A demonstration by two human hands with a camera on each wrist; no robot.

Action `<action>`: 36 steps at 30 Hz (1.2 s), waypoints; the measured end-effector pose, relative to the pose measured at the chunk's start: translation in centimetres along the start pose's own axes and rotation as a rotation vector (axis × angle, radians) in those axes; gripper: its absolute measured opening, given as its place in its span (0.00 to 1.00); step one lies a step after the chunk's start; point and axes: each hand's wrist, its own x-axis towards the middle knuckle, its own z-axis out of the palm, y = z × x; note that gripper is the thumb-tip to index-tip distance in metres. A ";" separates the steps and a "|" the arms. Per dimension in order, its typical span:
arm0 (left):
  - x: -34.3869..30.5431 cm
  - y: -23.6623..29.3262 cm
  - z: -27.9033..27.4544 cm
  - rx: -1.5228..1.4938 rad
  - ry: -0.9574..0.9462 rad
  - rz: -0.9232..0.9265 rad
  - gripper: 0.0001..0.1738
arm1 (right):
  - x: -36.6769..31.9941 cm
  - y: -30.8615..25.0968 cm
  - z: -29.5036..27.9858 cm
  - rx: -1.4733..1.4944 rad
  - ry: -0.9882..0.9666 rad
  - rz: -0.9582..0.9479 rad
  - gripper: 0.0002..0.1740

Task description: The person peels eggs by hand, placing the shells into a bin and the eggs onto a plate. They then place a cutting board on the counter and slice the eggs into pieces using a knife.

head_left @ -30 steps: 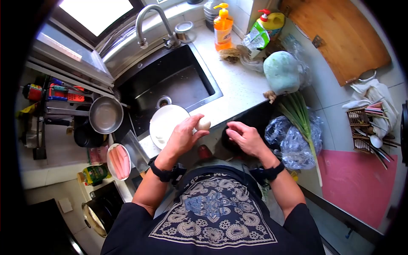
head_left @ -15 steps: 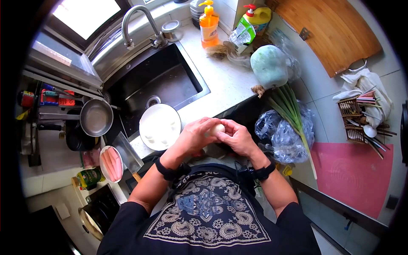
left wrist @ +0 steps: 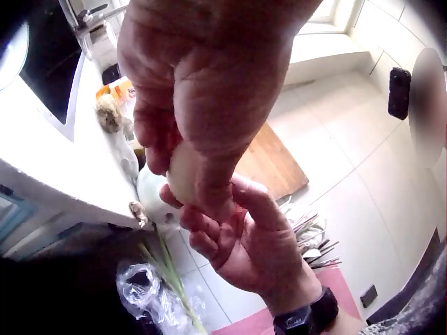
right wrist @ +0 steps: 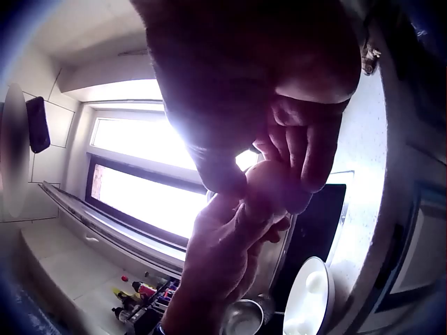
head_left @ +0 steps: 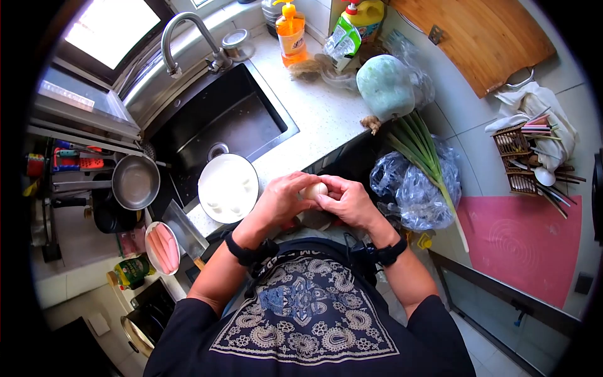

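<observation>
A smooth whitish egg [head_left: 316, 190] is held in front of the body between both hands. My left hand [head_left: 280, 196] grips it, thumb and fingers curled round its side; the left wrist view shows the egg [left wrist: 183, 174] partly covered by that thumb. From the other side my right hand [head_left: 353, 202] pinches it with thumb and fingertips. To the left of the hands, a white plate [head_left: 229, 164] with several white eggs [head_left: 214, 206] lies at the sink's near edge. In the right wrist view the fingers hide much of the held egg.
Beyond the plate is the black sink [head_left: 220, 119] with its faucet [head_left: 188, 38]. A cleaver [head_left: 186, 230] lies beside a dish of pink sausages [head_left: 162, 248] at left. At right are a winter melon [head_left: 385, 86], a green onion [head_left: 433, 169], plastic bags [head_left: 427, 210] and a pink mat [head_left: 521, 251].
One second ago only the left hand held the egg, with the right hand apart. The right hand has come in and taken hold of the egg too.
</observation>
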 end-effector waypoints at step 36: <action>-0.8 -3.4 1.0 -1.000 -0.215 -0.451 0.29 | -0.7 0.1 -2.0 0.277 0.003 0.201 0.19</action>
